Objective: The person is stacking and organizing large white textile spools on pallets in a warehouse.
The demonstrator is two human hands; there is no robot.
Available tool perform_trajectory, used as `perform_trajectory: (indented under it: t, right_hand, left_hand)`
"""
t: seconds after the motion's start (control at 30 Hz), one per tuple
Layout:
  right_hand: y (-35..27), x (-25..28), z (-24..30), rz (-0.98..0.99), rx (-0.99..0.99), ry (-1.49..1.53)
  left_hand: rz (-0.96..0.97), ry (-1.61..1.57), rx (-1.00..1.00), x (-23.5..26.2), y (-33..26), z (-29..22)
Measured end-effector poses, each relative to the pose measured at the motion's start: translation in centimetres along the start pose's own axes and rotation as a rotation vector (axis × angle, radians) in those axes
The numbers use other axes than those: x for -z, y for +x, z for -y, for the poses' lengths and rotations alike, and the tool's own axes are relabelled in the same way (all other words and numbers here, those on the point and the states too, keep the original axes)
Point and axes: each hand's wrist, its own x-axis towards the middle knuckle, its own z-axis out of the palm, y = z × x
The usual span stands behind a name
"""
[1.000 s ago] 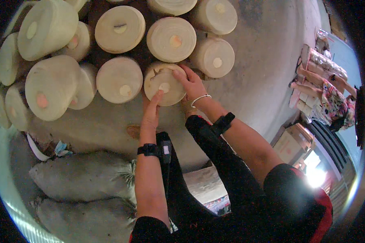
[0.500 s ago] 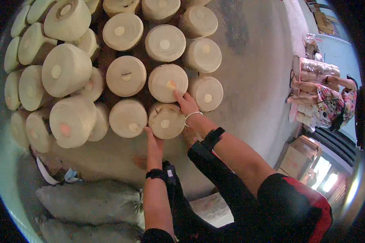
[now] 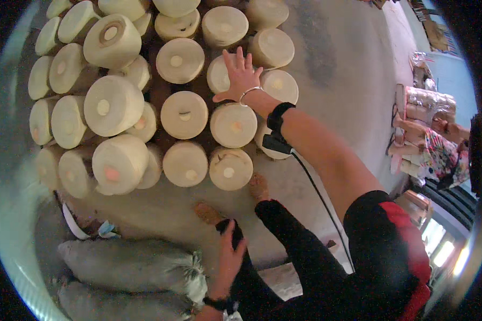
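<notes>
Cream yarn cones (image 3: 184,114) stand in rows on the floor, round ends up, with small pale or pinkish centres. My right hand (image 3: 242,77) is stretched out with fingers spread over one yarn cone (image 3: 218,77) in the column second from the right; whether the palm touches it cannot be seen. The hand hides part of that cone. Lower down, my left hand (image 3: 230,262) is beside my left leg, loosely open with nothing in it. Closest to my feet is a yarn cone (image 3: 230,170) with dark marks on its top.
Two stuffed grey sacks (image 3: 134,265) lie at the lower left, near a white strip (image 3: 74,220) and a blue scrap (image 3: 107,230). Bare concrete floor (image 3: 337,107) stretches to the right. A person in flowered clothing (image 3: 439,152) sits by plastic-wrapped goods (image 3: 431,99) at the far right.
My left hand has left the nearest cone and drawn back beside my leg. My right hand has moved farther out over the cones and spread its fingers.
</notes>
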Motion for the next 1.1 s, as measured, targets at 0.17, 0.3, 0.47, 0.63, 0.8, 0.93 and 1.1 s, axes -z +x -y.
perform_trajectory:
  t: [0.17, 0.3, 0.47, 0.63, 0.8, 0.93, 1.1]
  right_hand:
    - [0.1, -0.6, 2.8, -0.082, 0.009, 0.030]
    - [1.9, 0.6, 1.3, -0.314, 0.134, 0.132]
    - [2.0, 0.1, 1.2, -0.304, 0.156, 0.080]
    - [1.4, -1.2, 0.6, -0.287, 0.122, 0.084]
    - [2.3, -1.7, 0.9, -0.311, 0.125, 0.123]
    - [2.3, -2.0, 1.1, -0.335, 0.108, 0.032]
    - [0.4, -0.5, -0.6, -0.394, 0.244, 0.165]
  left_hand:
    - [-0.028, 0.138, -0.027, 1.2, -6.1, -1.5]
    - [-0.121, 0.102, -0.021, 1.0, -4.7, -1.6]
    - [-0.062, 0.126, -0.044, 0.7, -3.9, -2.3]
    - [-0.090, 0.105, -0.064, 0.6, -4.2, -1.8]
    - [-0.088, 0.120, -0.068, 0.4, -4.4, -1.7]
    - [-0.098, 0.073, -0.098, 0.3, -4.3, -2.0]
    - [-0.058, 0.040, -0.080, -0.8, -4.1, 0.7]
